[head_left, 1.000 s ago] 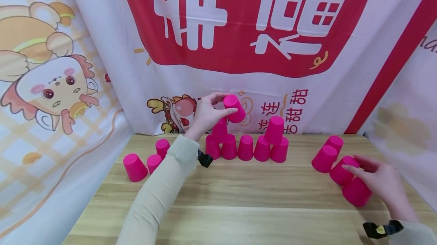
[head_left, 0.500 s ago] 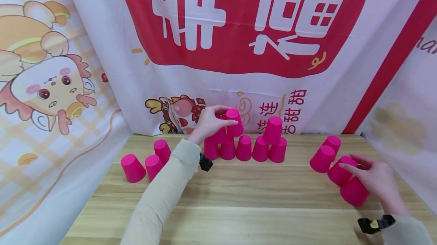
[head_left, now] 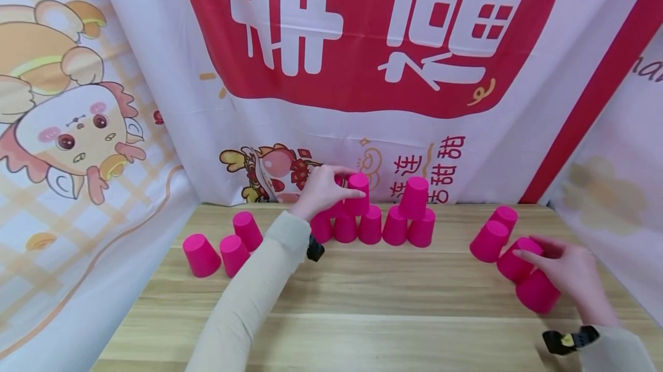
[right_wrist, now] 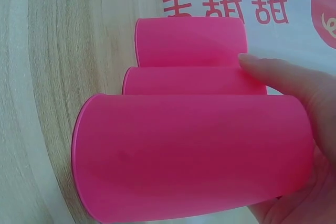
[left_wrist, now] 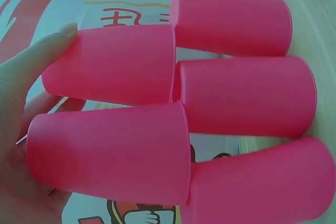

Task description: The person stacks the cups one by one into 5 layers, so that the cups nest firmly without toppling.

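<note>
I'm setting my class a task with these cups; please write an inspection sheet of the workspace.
Surface: wood-grain table.
Job's things: pink cups, mouth-down; five in the back row, three above them, three visible at left, four at right.
Clutter: nothing seen.
Hands: left hand grips an upper-tier cup; right hand holds a right-group cup.
Cables: nothing seen.
Surroundings: printed cloth behind and at both sides; black devices on the wrists.

Near the centre of the head view, the person's left hand (head_left: 322, 192) has lowered the bright pink, tapered plastic cup (head_left: 357, 198); formerly tilted above the stack, it now stands nearly upright in the second tier, just over matching bottom-row cups (head_left: 370, 228).
</note>
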`<state>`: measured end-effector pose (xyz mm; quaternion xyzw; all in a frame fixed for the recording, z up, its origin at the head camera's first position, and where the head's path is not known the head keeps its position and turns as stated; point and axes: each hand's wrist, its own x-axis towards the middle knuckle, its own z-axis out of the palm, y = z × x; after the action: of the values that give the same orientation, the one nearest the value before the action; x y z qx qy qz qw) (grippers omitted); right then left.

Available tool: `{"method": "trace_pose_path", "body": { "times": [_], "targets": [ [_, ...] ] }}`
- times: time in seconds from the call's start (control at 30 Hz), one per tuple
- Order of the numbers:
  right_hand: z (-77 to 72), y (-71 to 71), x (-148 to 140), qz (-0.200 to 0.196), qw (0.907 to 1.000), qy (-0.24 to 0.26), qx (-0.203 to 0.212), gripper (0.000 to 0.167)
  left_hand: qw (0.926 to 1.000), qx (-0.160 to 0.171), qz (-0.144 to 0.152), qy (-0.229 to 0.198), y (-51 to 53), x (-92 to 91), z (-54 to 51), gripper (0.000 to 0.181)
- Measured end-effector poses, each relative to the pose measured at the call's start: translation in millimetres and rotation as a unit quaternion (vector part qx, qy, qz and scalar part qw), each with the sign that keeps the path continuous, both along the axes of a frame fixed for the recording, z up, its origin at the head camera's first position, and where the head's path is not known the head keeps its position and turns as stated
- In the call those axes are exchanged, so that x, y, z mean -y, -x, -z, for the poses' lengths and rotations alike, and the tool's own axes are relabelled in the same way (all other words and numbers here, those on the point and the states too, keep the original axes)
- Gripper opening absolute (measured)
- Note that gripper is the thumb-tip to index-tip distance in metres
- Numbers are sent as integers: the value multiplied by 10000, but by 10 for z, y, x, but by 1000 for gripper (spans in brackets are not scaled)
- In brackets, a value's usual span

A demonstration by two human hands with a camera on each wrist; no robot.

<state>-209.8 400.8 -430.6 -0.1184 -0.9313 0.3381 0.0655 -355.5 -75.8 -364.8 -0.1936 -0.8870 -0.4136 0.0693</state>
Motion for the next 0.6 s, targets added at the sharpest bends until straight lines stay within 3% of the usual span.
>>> {"method": "trace_pose_path", "body": {
  "times": [0.3,0.5,0.6],
  "targets": [
    [-39,-12,-27,-21,9997,228,49,90,9999,65,-101,124,14,-28,-3,57],
    [-170,-80,-27,-155,9967,558,-561,76,9998,118,-91,111,7,-23,-21,57],
    [-272,-111,6,-131,9952,431,-874,72,9998,117,-110,144,6,-23,-22,58]
  ]
}}
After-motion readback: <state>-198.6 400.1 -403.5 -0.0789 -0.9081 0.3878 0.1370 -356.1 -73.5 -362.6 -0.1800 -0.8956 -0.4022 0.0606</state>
